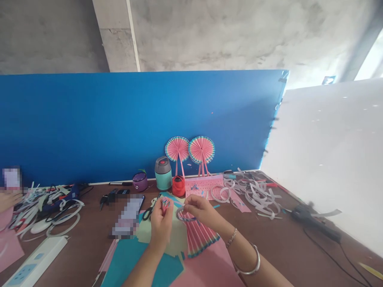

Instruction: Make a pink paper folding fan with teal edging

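My left hand grips the pinched top of a folded pink paper fan. My right hand holds a ring of tape just right of that fold, fingers curled around it. Below both hands a pleated pink fan with a striped edge lies spread on pink and teal paper sheets. Black-handled scissors lie just left of my left hand.
Two finished round paper fans lean on the blue board. A teal flask, purple pot, red pot, phone, power strip, glue gun and paper scraps lie around. Another person's hand shows at far left.
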Available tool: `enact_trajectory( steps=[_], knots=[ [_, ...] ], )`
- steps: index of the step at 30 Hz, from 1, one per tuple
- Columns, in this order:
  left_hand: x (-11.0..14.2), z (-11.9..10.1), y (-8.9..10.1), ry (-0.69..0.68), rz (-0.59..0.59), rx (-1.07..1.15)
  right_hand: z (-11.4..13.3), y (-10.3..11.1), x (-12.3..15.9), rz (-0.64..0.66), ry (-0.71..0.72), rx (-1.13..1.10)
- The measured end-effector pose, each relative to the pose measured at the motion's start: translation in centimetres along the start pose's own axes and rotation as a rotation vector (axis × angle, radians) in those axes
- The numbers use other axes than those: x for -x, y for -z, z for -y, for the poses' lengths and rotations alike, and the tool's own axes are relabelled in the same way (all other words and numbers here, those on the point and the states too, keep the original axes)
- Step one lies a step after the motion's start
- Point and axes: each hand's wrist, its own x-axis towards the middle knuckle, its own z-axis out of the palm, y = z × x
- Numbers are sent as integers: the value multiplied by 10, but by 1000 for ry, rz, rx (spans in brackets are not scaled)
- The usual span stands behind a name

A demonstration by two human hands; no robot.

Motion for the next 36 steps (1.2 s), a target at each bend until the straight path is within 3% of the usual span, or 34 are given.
enact_trajectory(
  steps=[7,13,18,22,26,32,36],
  knots=[
    [-5,-1,-3,161,70,330,19,6,6,-299,36,115],
    [-10,2,-1,270,-49,240,35,-2,20,-55,-243,-162],
    [-12,9,2,162,-64,114,21,-6,25,66,-342,-367],
    [-8,9,-1,143,-51,95,9,-13,24,69,-328,-503],
    [-1,4,-7,222,10,141,0,-19,23,45,-281,-535],
    [10,-7,-12,355,217,359,-4,-21,22,-6,-299,-493],
    [12,-7,-13,413,284,444,-3,-22,24,-23,-294,-508]
  ],
)
